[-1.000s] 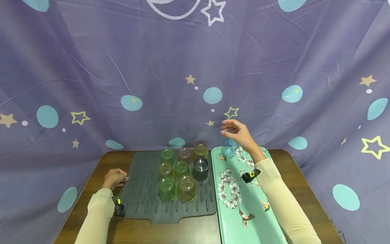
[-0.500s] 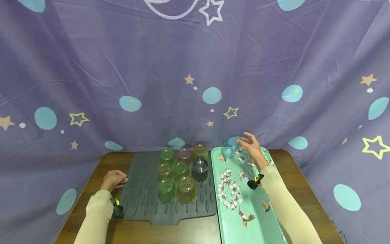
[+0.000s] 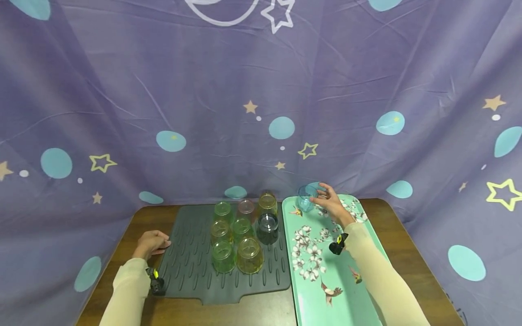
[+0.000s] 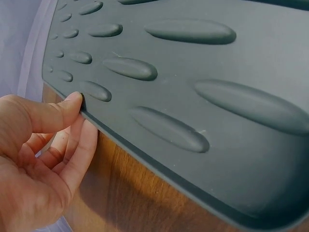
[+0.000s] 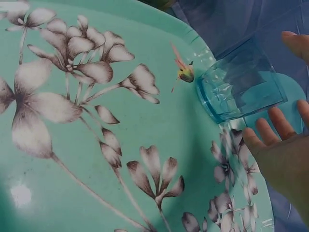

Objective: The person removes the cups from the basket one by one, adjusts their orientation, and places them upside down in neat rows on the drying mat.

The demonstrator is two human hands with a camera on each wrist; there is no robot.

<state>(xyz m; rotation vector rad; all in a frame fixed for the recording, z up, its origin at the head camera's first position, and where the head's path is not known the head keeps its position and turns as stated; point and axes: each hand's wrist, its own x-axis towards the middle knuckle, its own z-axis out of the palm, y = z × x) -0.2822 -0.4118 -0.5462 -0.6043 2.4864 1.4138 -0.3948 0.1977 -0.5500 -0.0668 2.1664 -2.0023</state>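
Observation:
A clear blue glass (image 3: 306,199) stands upright at the back left corner of the mint-green tray (image 3: 310,299) with a flower print. My right hand (image 3: 332,205) reaches beside it, thumb and fingers spread near its right side. In the right wrist view, my fingertips (image 5: 264,129) are right at the wall of the glass (image 5: 231,92), uncurled. My left hand (image 3: 152,243) pinches the left edge of a dark grey ridged drying mat (image 3: 185,260), thumb on top and fingers beneath in the left wrist view.
Several upside-down glasses stand on the mat's right half, among them a green glass (image 3: 224,257), an amber glass (image 3: 250,256), a pink glass (image 3: 246,208) and a dark grey glass (image 3: 268,228). A purple curtain (image 3: 204,136) hangs behind the wooden table (image 3: 261,314).
My right hand has come down from above the blue glass, swung to its right and moved in close to it. My left hand stays at the mat's edge.

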